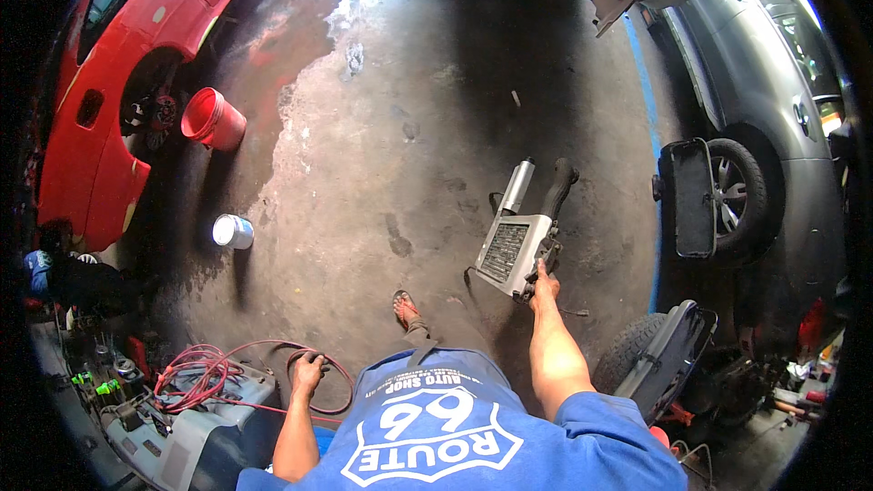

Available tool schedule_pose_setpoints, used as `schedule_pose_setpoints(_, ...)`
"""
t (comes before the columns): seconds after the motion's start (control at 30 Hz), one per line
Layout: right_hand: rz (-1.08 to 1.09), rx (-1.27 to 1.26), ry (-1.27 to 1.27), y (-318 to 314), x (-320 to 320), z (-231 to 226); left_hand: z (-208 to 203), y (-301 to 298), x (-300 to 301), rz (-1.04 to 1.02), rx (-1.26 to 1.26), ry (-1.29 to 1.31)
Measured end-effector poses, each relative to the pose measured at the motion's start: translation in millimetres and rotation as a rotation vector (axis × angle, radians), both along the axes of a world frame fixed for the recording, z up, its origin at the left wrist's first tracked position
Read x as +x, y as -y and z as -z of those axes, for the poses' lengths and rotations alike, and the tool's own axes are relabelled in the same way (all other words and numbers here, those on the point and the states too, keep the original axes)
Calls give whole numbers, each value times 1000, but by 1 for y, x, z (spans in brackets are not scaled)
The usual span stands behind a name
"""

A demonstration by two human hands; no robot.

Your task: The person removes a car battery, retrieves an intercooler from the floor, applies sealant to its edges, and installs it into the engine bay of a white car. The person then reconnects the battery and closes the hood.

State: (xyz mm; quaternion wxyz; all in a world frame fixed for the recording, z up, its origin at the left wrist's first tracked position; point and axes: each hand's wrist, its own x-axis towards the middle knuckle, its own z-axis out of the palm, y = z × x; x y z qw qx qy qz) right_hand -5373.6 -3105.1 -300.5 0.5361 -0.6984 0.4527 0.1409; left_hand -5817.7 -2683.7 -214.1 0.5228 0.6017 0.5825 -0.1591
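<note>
My right hand (545, 286) is closed round the lower edge of an intercooler (506, 253), holding it out in front of me over the floor. Its silver frame surrounds a dark finned core. A silver pipe (518, 185) and a dark curved hose (561, 184) stick out from its far side. On the left, my left hand (309, 373) is closed on a red air hose (340, 375), which loops beside it. Something small and dark shows at the fingers, too small to name. More of the hose lies coiled (202, 377) on a grey machine (177, 441).
A red car body (109, 118) stands at the far left, with a red bucket (215, 120) and a white bucket (233, 232) near it. To the right are a grey car (773, 82), a loose tyre (627, 345) and a blue floor line (645, 73).
</note>
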Motion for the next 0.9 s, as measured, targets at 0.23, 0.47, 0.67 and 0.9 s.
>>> schedule_pose_setpoints(0.23,13,-16,3,-5,-6,-17,-18,-28,51,394,-125,-269)
schedule_pose_setpoints(0.47,-140,172,-17,15,-13,-25,-40,-80,176,295,-77,-264)
schedule_pose_setpoints(0.67,64,147,-181,-5,-6,-41,-31,-106,318,336,-49,-87)
schedule_pose_setpoints(0.9,86,-5,-204,-50,45,-64,-24,-126,453,530,21,48)
